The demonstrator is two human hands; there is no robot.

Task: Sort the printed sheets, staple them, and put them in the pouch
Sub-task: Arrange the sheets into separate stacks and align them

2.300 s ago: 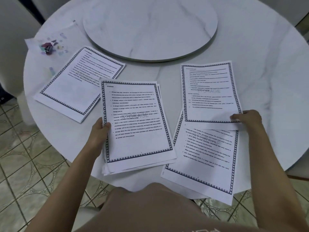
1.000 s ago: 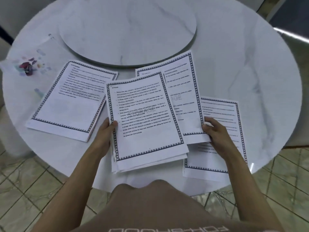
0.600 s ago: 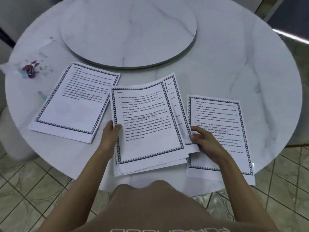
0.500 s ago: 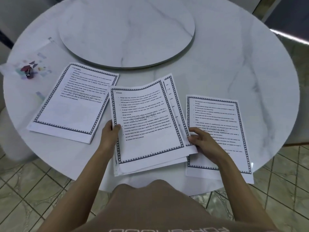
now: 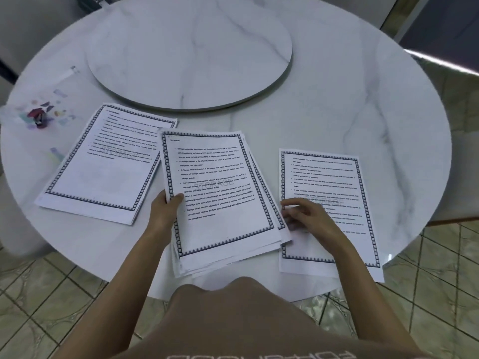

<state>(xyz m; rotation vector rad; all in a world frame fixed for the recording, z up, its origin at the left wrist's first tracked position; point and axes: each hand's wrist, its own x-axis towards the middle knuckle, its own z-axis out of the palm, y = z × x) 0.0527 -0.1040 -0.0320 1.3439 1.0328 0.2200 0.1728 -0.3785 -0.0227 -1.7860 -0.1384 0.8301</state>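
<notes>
Sorting is under way and, as I judge it, not finished: the printed sheets lie in three lots along the near edge of the table (image 5: 363, 81). The middle stack (image 5: 220, 193) is thick, its lower sheets fanned out at the right and bottom, and it overhangs the near edge slightly. The left hand (image 5: 166, 211) pinches its left margin, thumb on top and fingers under. The right hand (image 5: 308, 216) rests beside the stack's right edge, fingers loosely curled against the fanned sheets; whether they grip any sheet I cannot tell. The left pile (image 5: 103, 167) lies angled toward the left edge, its near corner tucked just under or beside the middle stack. The right sheet (image 5: 326, 177) lies flat near the right of the near edge, partly under the right wrist. Nothing looks stapled, so stapling and pouching remain. No stapler can be made out. At the far-left edge lies a clear pouch (image 5: 41, 110) with coloured prints, with a small dark red thing on or in it; probably the pouch meant. A raised turntable (image 5: 189, 47) fills the table's centre, well apart from the papers. Nothing blocks the hands, though the overhanging stack could slip.
</notes>
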